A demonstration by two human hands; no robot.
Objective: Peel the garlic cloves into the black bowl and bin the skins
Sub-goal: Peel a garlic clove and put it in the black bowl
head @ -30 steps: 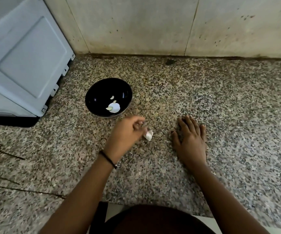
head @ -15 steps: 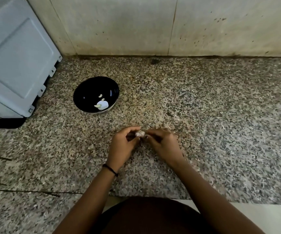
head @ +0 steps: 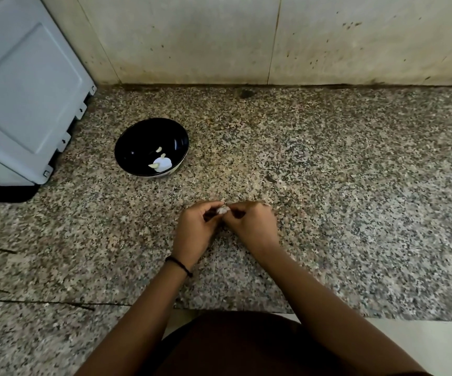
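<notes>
- Far left, a grey appliance panel (head: 24,90) leaned at the back-left of the counter (head: 355,185); not part of the job.
- Right of it, the black bowl (head: 138,142) sat upright on the granite, with a few pale garlic pieces (head: 162,163) in its near-right part. Couldn't tell if all were fully peeled.
- Further right and nearer the person, the left hand (head: 195,229) was curled, fingertips pinching the garlic clove (head: 222,210) from its left side. A thin black wristband (head: 178,264) was on that wrist.
- The clove was held between the two hands, apparently just above the counter and mostly hidden by fingers. Its long axis wasn't readable; at a guess it ran left-right between the two pinches.
- The right hand (head: 252,221) was curled too, thumb and fingers pinching the same clove from the right. It was probably working the skin loose.
- Key relation: the bowl lay to the left of the hands and farther from the person, well apart from them, with nothing in between. The left hand was the nearer one, so the drop would likely be its job: a short reach forward-left.
- Right of the hands, the counter ran on to the frame edge under a stained tile wall (head: 192,36).
- No bin was in view, and loose skins couldn't be made out against the speckle.
</notes>
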